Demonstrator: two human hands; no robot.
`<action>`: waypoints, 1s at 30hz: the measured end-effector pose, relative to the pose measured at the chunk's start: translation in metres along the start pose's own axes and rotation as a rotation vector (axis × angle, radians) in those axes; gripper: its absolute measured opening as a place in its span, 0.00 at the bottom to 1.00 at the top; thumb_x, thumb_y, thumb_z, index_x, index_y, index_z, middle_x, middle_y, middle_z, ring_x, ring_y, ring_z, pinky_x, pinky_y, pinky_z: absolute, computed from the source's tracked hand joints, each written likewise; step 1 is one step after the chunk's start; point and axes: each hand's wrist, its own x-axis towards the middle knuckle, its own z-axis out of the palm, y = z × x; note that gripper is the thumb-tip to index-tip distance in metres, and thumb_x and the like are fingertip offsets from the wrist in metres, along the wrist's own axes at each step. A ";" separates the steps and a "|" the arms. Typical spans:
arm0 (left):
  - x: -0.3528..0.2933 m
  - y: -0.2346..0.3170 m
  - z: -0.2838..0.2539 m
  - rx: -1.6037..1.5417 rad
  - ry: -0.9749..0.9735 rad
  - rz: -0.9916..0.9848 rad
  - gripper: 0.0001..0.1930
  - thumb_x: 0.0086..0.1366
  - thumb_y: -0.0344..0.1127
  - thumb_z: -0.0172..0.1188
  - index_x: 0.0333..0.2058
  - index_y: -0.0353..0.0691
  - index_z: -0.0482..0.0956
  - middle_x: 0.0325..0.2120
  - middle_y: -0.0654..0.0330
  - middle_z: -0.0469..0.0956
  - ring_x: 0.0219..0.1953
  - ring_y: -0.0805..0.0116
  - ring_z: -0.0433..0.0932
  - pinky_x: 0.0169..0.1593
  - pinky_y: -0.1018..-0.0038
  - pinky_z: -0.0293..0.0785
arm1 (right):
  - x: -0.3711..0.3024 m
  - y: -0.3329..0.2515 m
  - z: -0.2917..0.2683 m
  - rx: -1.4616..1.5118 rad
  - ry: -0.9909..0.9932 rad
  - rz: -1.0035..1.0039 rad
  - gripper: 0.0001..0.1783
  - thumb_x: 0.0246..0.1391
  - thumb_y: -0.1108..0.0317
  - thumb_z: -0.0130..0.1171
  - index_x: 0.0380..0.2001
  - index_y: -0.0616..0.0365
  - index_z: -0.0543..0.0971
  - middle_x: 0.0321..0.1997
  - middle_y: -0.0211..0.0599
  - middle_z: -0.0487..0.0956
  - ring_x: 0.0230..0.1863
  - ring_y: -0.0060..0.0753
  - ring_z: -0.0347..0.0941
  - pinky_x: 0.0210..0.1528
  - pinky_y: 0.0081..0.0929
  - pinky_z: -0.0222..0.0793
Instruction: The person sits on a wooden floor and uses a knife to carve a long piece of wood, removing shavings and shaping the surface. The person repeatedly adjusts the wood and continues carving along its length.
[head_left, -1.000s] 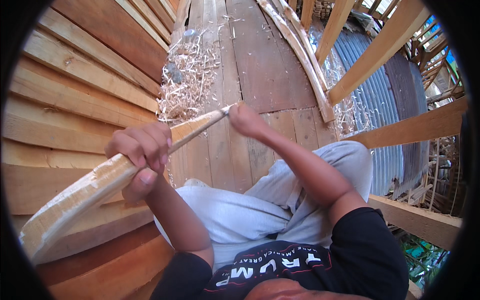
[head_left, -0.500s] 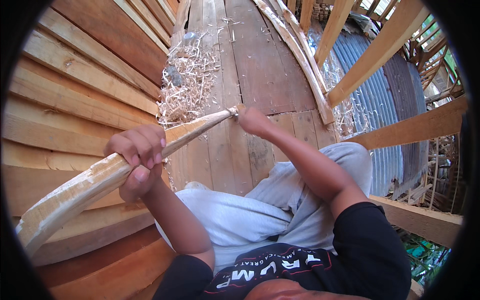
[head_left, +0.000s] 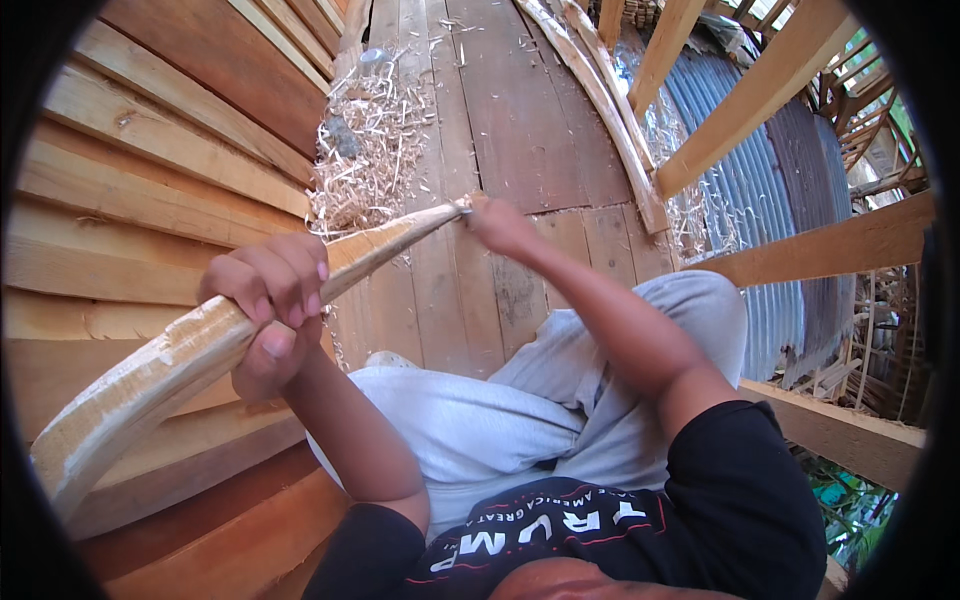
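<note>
A long piece of pale wood (head_left: 172,358), stripped of bark and rough-cut, slants from the lower left up to the middle of the view. My left hand (head_left: 272,310) is closed around it, fingers over the top and thumb at the near side. At its far, narrower end my right hand (head_left: 500,228) is closed in a fist. A small glint of metal shows between that fist and the wood's tip; what the fist grips is mostly hidden and slightly blurred.
Wood shavings (head_left: 370,165) lie heaped on the plank floor (head_left: 520,110), with a clear cup (head_left: 374,60) among them. A board wall (head_left: 130,195) rises at left. Two stripped poles (head_left: 600,85) lie farther off. Timber rails (head_left: 820,245) and corrugated metal sheeting (head_left: 735,150) are at right.
The wood's far end and my right hand have shifted slightly up and to the left. My left hand keeps its hold, a little lower on the left.
</note>
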 end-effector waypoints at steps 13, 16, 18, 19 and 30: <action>0.000 0.001 -0.003 0.021 0.020 -0.005 0.12 0.48 0.33 0.59 0.27 0.44 0.62 0.18 0.64 0.65 0.22 0.70 0.66 0.35 0.69 0.62 | 0.019 0.015 0.021 -0.119 0.084 0.037 0.27 0.60 0.58 0.33 0.33 0.72 0.75 0.36 0.64 0.76 0.42 0.63 0.73 0.48 0.51 0.66; 0.001 0.001 -0.005 0.018 0.015 -0.011 0.12 0.47 0.32 0.59 0.27 0.44 0.62 0.18 0.64 0.65 0.22 0.70 0.66 0.35 0.69 0.62 | 0.017 0.001 0.027 -0.081 0.129 0.026 0.26 0.59 0.57 0.34 0.32 0.67 0.77 0.35 0.61 0.77 0.41 0.62 0.74 0.48 0.50 0.66; -0.002 0.002 -0.004 0.018 0.009 -0.030 0.12 0.47 0.32 0.58 0.27 0.43 0.62 0.18 0.64 0.64 0.22 0.70 0.66 0.36 0.69 0.62 | 0.016 0.010 0.024 -0.102 0.140 0.053 0.28 0.60 0.55 0.34 0.28 0.66 0.78 0.33 0.62 0.77 0.38 0.63 0.74 0.46 0.50 0.67; 0.001 0.003 -0.003 0.022 -0.001 -0.028 0.12 0.47 0.31 0.57 0.27 0.43 0.62 0.18 0.63 0.64 0.22 0.70 0.65 0.35 0.69 0.62 | 0.023 0.023 0.012 -0.159 0.163 0.052 0.29 0.60 0.54 0.34 0.25 0.67 0.78 0.31 0.63 0.76 0.36 0.64 0.73 0.45 0.51 0.67; 0.001 0.007 -0.003 0.066 0.030 -0.043 0.11 0.46 0.31 0.57 0.25 0.43 0.61 0.17 0.63 0.63 0.22 0.69 0.65 0.35 0.69 0.61 | 0.030 0.031 -0.007 -0.321 0.280 0.147 0.33 0.62 0.46 0.36 0.27 0.66 0.79 0.32 0.62 0.78 0.38 0.60 0.75 0.41 0.48 0.68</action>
